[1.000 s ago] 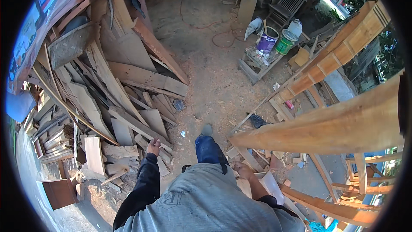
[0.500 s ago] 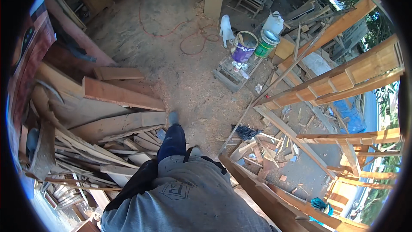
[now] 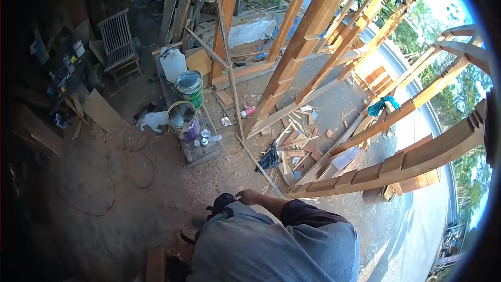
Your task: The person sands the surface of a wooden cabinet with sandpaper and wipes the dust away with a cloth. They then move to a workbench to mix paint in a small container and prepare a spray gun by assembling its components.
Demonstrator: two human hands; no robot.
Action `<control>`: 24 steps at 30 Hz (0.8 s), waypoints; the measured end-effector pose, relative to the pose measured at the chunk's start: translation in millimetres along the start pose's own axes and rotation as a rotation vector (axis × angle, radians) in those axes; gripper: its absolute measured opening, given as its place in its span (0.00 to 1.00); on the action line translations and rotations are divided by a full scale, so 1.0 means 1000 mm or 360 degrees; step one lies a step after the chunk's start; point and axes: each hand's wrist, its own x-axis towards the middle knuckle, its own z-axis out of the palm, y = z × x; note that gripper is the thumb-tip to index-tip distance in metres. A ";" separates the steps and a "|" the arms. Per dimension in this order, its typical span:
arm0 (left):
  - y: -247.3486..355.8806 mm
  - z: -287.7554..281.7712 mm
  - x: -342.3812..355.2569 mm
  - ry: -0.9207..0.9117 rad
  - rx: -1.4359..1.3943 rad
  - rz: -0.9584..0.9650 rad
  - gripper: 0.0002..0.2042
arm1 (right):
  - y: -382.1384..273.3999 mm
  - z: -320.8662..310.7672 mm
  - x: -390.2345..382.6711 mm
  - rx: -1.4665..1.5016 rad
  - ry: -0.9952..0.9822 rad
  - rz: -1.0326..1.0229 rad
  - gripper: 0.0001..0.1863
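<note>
My right hand (image 3: 249,197) hangs low beside my dark-trousered knee (image 3: 223,199). It is small in the picture, and how its fingers lie cannot be made out. Nothing held shows in it. Nearest to it are a thin wooden strip (image 3: 269,177) slanting down to the floor, a crumpled black plastic bag (image 3: 269,157) and the lower end of a notched, curved timber beam (image 3: 334,181). My left hand is out of sight; only a bit of dark sleeve (image 3: 177,270) shows at the lower left.
A low wooden platform (image 3: 201,152) carries a purple bucket (image 3: 190,129), a green bucket (image 3: 194,99) and a white jug (image 3: 173,63). A white cat (image 3: 152,120) is beside it. Upright timbers (image 3: 297,68), scrap wood (image 3: 300,143), a folding chair (image 3: 117,36) and a red hose (image 3: 109,177) surround me.
My view has turned to the right. The lumber pile on the left has left the picture, the timber frame fills more of it, and my right hand and forearm now show.
</note>
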 end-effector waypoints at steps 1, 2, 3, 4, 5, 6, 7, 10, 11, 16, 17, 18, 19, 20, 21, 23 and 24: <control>0.023 -0.020 0.007 0.0203 0.0389 0.0175 0.14 | -0.044 -0.018 0.010 0.0181 0.0177 -0.0114 0.24; 0.052 -0.023 0.017 0.0301 0.0449 0.0231 0.14 | -0.059 -0.023 0.028 0.0184 0.0218 -0.0092 0.24; 0.076 -0.016 0.027 0.0280 0.0474 0.0257 0.14 | -0.062 -0.019 0.045 0.0193 0.0229 -0.0111 0.24; 0.096 -0.025 0.037 0.0285 0.0491 0.0286 0.14 | -0.083 -0.021 0.067 0.0194 0.0206 -0.0190 0.24; 0.114 -0.031 0.047 0.0287 0.0511 0.0313 0.15 | -0.098 -0.022 0.083 0.0196 0.0202 -0.0204 0.24; 0.129 -0.045 0.056 0.0321 0.0542 0.0331 0.15 | -0.127 -0.023 0.097 0.0217 0.0084 -0.0140 0.23; 0.143 -0.049 0.067 0.0325 0.0589 0.0347 0.15 | -0.145 -0.035 0.107 0.0228 -0.0015 -0.0046 0.23; 0.181 -0.027 0.104 0.0145 0.1226 0.0632 0.16 | -0.097 0.000 0.169 0.0035 0.0044 -0.0426 0.25; 0.196 -0.026 0.114 0.0029 0.1899 0.1098 0.16 | -0.078 0.012 0.196 -0.0019 -0.0168 -0.0095 0.24; 0.272 -0.035 0.147 -0.0155 0.1938 0.0834 0.16 | -0.091 0.005 0.260 0.0034 -0.0456 0.0417 0.30; 0.292 -0.041 0.153 -0.0151 0.1956 0.0792 0.15 | -0.106 0.000 0.271 0.0197 -0.0381 0.0449 0.30; 0.310 -0.057 0.155 -0.0122 0.2007 0.0759 0.15 | -0.131 -0.005 0.283 0.0376 -0.0311 0.0464 0.30; 0.331 -0.053 0.163 -0.0120 0.2078 0.0786 0.16 | -0.143 -0.019 0.294 0.0530 -0.0207 0.0501 0.30; 0.358 -0.064 0.169 -0.0109 0.2194 0.0836 0.16 | -0.164 -0.023 0.302 0.0695 -0.0134 0.0507 0.29; 0.397 -0.054 0.181 -0.0159 0.2337 0.0899 0.16 | -0.175 -0.031 0.301 0.0820 -0.0066 0.0581 0.29; 0.465 -0.030 0.194 0.0055 0.1715 0.0394 0.18 | -0.188 -0.048 0.305 0.0954 0.0041 0.0655 0.29; 0.475 -0.084 0.216 0.0010 0.2104 0.0540 0.20 | -0.209 -0.055 0.310 0.0982 -0.0079 0.0609 0.28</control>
